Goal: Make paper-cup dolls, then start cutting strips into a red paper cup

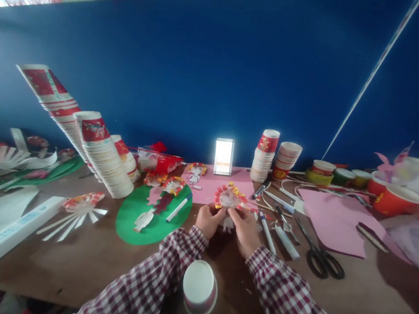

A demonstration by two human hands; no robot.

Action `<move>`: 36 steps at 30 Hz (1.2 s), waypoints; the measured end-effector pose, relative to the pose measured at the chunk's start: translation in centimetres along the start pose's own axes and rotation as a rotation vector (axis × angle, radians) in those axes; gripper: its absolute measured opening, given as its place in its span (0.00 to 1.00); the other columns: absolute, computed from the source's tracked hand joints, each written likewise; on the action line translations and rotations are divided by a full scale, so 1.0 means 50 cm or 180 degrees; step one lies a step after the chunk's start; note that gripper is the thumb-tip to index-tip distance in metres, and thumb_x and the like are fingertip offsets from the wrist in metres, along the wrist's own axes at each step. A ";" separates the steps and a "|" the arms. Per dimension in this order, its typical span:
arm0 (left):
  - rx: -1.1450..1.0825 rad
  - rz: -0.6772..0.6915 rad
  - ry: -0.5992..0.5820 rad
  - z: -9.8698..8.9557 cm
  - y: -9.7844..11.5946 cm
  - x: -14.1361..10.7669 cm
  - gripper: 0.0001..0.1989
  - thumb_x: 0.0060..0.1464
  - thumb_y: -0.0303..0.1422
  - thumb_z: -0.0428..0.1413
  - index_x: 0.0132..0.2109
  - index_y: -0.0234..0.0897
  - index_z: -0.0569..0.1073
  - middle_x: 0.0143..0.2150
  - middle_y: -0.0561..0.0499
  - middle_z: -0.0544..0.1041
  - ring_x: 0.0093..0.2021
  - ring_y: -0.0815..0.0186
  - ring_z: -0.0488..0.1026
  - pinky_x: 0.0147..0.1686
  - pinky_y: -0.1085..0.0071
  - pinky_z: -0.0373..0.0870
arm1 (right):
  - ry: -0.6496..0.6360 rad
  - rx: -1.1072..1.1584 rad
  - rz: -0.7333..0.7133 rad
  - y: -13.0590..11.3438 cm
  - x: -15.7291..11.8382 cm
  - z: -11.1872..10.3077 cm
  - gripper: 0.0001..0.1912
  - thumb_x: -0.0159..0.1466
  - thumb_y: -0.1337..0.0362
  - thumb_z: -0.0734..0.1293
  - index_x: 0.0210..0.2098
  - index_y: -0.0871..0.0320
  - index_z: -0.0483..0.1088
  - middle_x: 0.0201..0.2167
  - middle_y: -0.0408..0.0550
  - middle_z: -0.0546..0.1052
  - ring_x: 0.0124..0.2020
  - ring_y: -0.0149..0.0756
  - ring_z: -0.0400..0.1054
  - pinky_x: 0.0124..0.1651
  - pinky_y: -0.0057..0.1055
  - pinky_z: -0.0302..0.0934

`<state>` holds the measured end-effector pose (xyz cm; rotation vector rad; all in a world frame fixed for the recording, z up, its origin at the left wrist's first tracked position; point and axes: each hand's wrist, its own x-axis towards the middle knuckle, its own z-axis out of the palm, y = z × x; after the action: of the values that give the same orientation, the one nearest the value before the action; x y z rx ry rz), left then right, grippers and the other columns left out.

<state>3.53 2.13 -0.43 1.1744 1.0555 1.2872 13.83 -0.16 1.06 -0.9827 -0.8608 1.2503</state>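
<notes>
Between both hands is a paper doll [229, 199] with a frilly red-and-yellow ring around its pale head. My left hand [208, 221] pinches the doll's lower left edge. On the opposite side, my right hand [244, 229] grips it with thumb and fingers. Part of the doll's body hangs below the fingertips. An upside-down paper cup [198, 287] stands between my forearms. Similar paper dolls [163, 197] lie on a green paper oval [130, 218] to the left, beside a white marker [179, 208]. Another doll [196, 173] rests on pink paper [205, 192] behind.
Tall stacks of paper cups [106, 160] lean at the left; shorter stacks [264, 158] stand at the back. Black-handled scissors [321, 258], markers [268, 233] and a pink sheet [331, 221] lie at the right. A fringed paper cup piece [78, 207] and a long white box [15, 230] are left. A blue wall [188, 74] rises behind.
</notes>
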 end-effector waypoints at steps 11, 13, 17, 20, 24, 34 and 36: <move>0.0148 -0.0128 -0.0591 -0.038 0.019 0.001 0.18 0.43 0.43 0.60 0.35 0.30 0.74 0.29 0.48 0.76 0.28 0.68 0.71 0.30 0.74 0.67 | 0.0116 0.0021 -0.0029 0.010 0.006 -0.010 0.18 0.50 0.52 0.69 0.30 0.61 0.73 0.22 0.46 0.77 0.22 0.34 0.68 0.26 0.29 0.60; 0.0257 -0.0253 -0.0628 -0.060 0.049 0.008 0.20 0.45 0.45 0.58 0.36 0.30 0.74 0.29 0.47 0.76 0.29 0.67 0.72 0.30 0.73 0.67 | 0.0140 0.0018 -0.0057 0.015 0.008 -0.010 0.18 0.49 0.52 0.70 0.30 0.61 0.72 0.22 0.45 0.76 0.22 0.33 0.67 0.25 0.28 0.59; 0.1297 0.0538 0.0173 -0.080 0.118 0.032 0.16 0.50 0.43 0.53 0.33 0.32 0.75 0.30 0.47 0.76 0.33 0.65 0.72 0.32 0.72 0.67 | 0.0134 -0.0005 -0.0037 0.018 0.005 -0.008 0.18 0.48 0.54 0.71 0.31 0.62 0.72 0.22 0.45 0.75 0.21 0.31 0.65 0.23 0.27 0.56; 0.1832 0.1058 -0.0040 -0.057 0.150 0.058 0.12 0.51 0.38 0.53 0.37 0.34 0.76 0.34 0.46 0.77 0.35 0.64 0.72 0.36 0.71 0.68 | 0.0097 -0.0041 -0.0025 0.010 -0.001 -0.005 0.16 0.48 0.56 0.71 0.31 0.62 0.73 0.21 0.45 0.75 0.21 0.31 0.64 0.23 0.26 0.56; 0.2128 0.1227 -0.0685 -0.014 0.163 0.095 0.12 0.47 0.36 0.58 0.39 0.36 0.77 0.41 0.44 0.77 0.42 0.61 0.72 0.40 0.70 0.67 | 0.0061 -0.0047 -0.0106 -0.002 -0.005 -0.005 0.14 0.49 0.57 0.70 0.31 0.61 0.74 0.23 0.45 0.76 0.23 0.32 0.66 0.26 0.27 0.57; 0.2628 0.0943 -0.0755 0.005 0.186 0.121 0.10 0.48 0.34 0.54 0.33 0.35 0.79 0.25 0.51 0.76 0.28 0.67 0.70 0.30 0.75 0.63 | -0.0014 0.0028 -0.0095 -0.008 -0.004 -0.003 0.13 0.49 0.58 0.69 0.32 0.59 0.74 0.27 0.46 0.78 0.27 0.33 0.69 0.27 0.27 0.58; 0.2530 0.0776 -0.0854 0.003 0.180 0.127 0.10 0.47 0.33 0.54 0.34 0.34 0.78 0.26 0.51 0.77 0.28 0.67 0.70 0.30 0.75 0.64 | -0.0013 0.0028 -0.0074 -0.009 -0.005 -0.003 0.13 0.49 0.58 0.70 0.31 0.59 0.74 0.25 0.45 0.78 0.26 0.33 0.69 0.26 0.26 0.57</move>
<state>2.72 7.89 8.92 2.0605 1.2885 0.8468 14.07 -0.45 1.43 -0.9610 -0.8670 1.2358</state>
